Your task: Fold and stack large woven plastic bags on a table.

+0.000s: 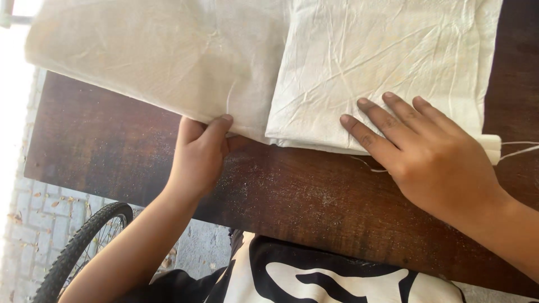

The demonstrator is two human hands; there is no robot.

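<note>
A white cloth point(348, 62) lies on the dark wooden table point(112, 140), partly folded. The left hand point(196, 157) pinches the cloth's near edge between thumb and fingers. The right hand point(432, 157) lies flat on the folded part, fingers a little spread. A bicycle tyre point(84, 241) shows below the table.

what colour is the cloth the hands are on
White, slightly cream, and creased: the cloth shows best in the head view, on a dark brown wooden table.
</note>
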